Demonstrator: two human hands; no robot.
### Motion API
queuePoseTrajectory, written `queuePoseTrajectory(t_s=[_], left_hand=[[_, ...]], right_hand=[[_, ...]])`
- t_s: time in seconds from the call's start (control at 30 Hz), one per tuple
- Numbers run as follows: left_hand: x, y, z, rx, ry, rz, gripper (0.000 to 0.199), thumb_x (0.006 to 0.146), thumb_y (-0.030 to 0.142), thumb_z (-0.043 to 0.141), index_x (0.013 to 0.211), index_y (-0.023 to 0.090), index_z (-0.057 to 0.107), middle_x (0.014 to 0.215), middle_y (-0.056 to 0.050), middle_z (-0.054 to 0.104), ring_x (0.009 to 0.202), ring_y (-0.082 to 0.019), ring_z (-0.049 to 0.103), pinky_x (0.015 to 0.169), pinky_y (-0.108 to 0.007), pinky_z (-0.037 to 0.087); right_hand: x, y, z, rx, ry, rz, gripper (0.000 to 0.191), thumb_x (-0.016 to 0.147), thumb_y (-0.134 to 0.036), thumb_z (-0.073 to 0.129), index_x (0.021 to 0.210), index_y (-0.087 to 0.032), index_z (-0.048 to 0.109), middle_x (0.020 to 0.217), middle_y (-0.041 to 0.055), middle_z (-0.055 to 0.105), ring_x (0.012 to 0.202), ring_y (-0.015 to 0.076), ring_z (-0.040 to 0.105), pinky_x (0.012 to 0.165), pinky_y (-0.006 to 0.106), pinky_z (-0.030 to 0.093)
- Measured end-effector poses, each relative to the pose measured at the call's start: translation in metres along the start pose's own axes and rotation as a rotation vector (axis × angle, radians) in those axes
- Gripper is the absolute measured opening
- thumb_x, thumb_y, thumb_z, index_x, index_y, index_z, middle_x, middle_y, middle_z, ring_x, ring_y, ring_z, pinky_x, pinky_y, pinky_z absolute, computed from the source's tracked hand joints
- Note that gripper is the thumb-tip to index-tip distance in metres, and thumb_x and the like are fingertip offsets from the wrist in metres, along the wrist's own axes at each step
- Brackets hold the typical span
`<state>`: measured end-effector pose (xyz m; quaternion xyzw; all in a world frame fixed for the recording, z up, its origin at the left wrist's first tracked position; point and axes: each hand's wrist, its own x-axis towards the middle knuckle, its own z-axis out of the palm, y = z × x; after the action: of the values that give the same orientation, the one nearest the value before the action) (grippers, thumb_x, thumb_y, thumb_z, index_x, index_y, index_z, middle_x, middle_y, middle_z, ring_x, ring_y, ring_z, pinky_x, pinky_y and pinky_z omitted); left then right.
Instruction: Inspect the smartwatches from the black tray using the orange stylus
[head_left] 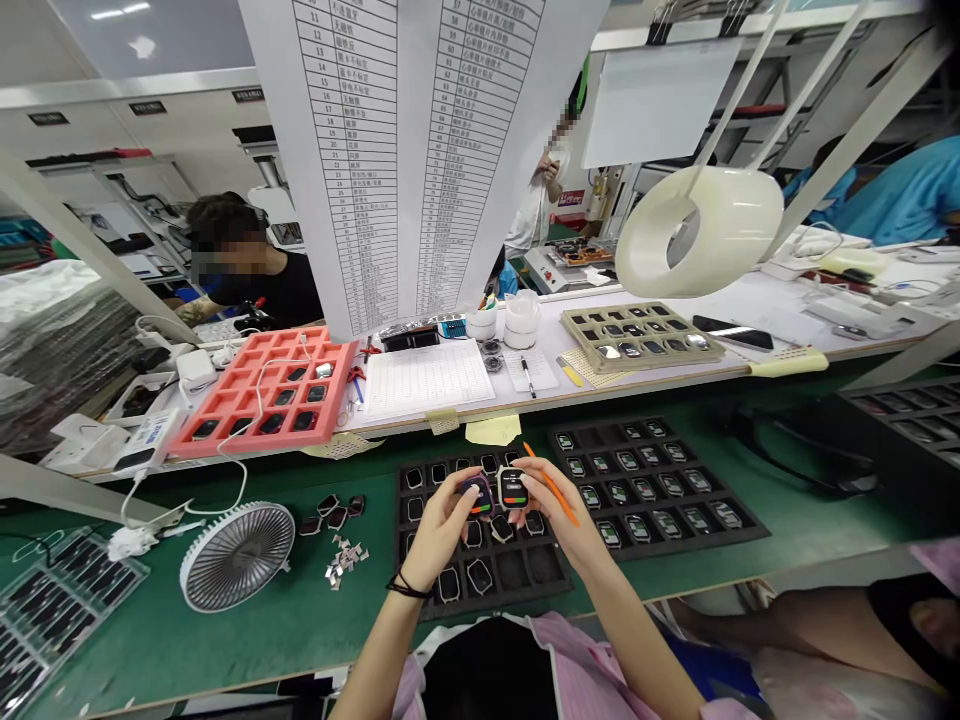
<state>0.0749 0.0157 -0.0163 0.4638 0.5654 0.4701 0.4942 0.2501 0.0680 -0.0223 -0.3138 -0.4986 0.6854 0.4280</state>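
Two small watches are held over a black foam tray (529, 592), which serves as landmark for the places below. The purple-rimmed watch (478, 497) is gripped by the fingers of the left hand (444, 518), above whose wrist a black band (407, 587) is worn. The pale-rimmed watch (514, 487) is gripped by the right hand (559, 505), close beside the first; an orange stick (551, 483) is also kept in that hand, slanted across the fingers. Both screens are lit, with orange and green showing along their lower edges; the lettering is too small to be read.

Watch cases are set in many of the foam tray's compartments. Just right of the foam tray, a second black tray (596, 438) is filled in most places with watches. To its left, loose watch pieces (337, 513), a scatter of small metallic bits (346, 562) and a white fan (238, 557) are seen. Beyond the foam tray, a raised shelf is occupied by a pink tray (330, 345) on the left, a printed form (427, 378) in the middle and a beige tray (637, 358) on the right.
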Motion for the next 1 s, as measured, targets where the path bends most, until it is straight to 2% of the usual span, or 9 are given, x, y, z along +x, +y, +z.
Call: queuePoseTrajectory(t_s=[0.17, 0.33, 0.4, 0.5, 0.63, 0.83, 1.0], left_hand=[[0.0002, -0.0018, -0.0003, -0.002, 0.004, 0.002, 0.052, 0.084, 0.055, 0.054, 0.12, 0.018, 0.056, 0.082, -0.003, 0.061, 0.047, -0.006, 0.041, 0.045, -0.021, 0.037], [-0.0024, -0.0008, -0.0012, -0.028, 0.006, 0.008, 0.048, 0.088, 0.052, 0.049, 0.123, 0.02, 0.055, 0.101, -0.007, 0.063, 0.051, -0.005, 0.046, 0.048, -0.021, 0.041], [-0.0035, -0.0003, -0.0021, -0.059, -0.032, 0.027, 0.054, 0.086, 0.047, 0.057, 0.131, 0.021, 0.047, 0.107, -0.008, 0.063, 0.063, -0.009, 0.054, 0.053, -0.021, 0.044], [-0.0049, 0.0019, -0.0033, -0.13, -0.085, 0.069, 0.068, 0.08, 0.037, 0.068, 0.139, 0.022, 0.036, 0.114, -0.01, 0.061, 0.09, -0.017, 0.061, 0.07, -0.025, 0.05], [-0.0055, 0.0069, -0.0037, -0.229, -0.066, 0.105, 0.062, 0.077, 0.032, 0.072, 0.13, 0.02, 0.044, 0.122, -0.011, 0.058, 0.105, -0.021, 0.06, 0.089, -0.032, 0.05], [-0.0018, 0.0041, -0.0035, -0.178, 0.01, 0.114, 0.06, 0.075, 0.033, 0.073, 0.128, 0.019, 0.046, 0.122, -0.012, 0.058, 0.103, -0.022, 0.061, 0.084, -0.032, 0.052], [-0.0011, -0.0013, -0.0032, -0.132, 0.047, 0.119, 0.062, 0.077, 0.035, 0.071, 0.132, 0.02, 0.045, 0.128, -0.012, 0.057, 0.109, -0.025, 0.06, 0.086, -0.035, 0.052]], right_hand=[[-0.0002, -0.0009, 0.0001, 0.002, 0.001, -0.001, 0.025, 0.088, -0.042, 0.058, 0.105, -0.024, 0.058, 0.084, 0.0016, 0.065, 0.058, 0.0154, 0.064, 0.055, 0.031, 0.053], [-0.0003, -0.0064, 0.0005, 0.004, -0.025, 0.005, 0.029, 0.083, -0.037, 0.066, 0.107, -0.025, 0.056, 0.101, 0.0043, 0.063, 0.062, 0.0144, 0.065, 0.055, 0.03, 0.053], [0.0, -0.0076, -0.0004, 0.019, -0.052, 0.018, 0.037, 0.077, -0.032, 0.072, 0.109, -0.025, 0.055, 0.103, 0.0041, 0.062, 0.065, 0.0146, 0.066, 0.055, 0.029, 0.054], [0.0001, -0.0067, -0.0025, 0.061, -0.092, 0.023, 0.045, 0.073, -0.027, 0.076, 0.112, -0.027, 0.053, 0.1, 0.0035, 0.061, 0.068, 0.0153, 0.065, 0.054, 0.028, 0.054], [-0.0002, -0.0046, -0.0032, 0.064, -0.096, 0.006, 0.046, 0.073, -0.025, 0.076, 0.112, -0.027, 0.052, 0.102, 0.0036, 0.061, 0.068, 0.0147, 0.065, 0.055, 0.028, 0.055], [0.0007, -0.0052, -0.0001, -0.012, -0.093, -0.013, 0.041, 0.078, -0.033, 0.071, 0.114, -0.027, 0.051, 0.112, 0.006, 0.06, 0.073, 0.0169, 0.067, 0.06, 0.031, 0.057], [0.0005, -0.0043, 0.0013, -0.026, -0.084, -0.003, 0.038, 0.081, -0.037, 0.068, 0.114, -0.027, 0.052, 0.116, 0.0072, 0.059, 0.072, 0.0168, 0.068, 0.062, 0.033, 0.058]])
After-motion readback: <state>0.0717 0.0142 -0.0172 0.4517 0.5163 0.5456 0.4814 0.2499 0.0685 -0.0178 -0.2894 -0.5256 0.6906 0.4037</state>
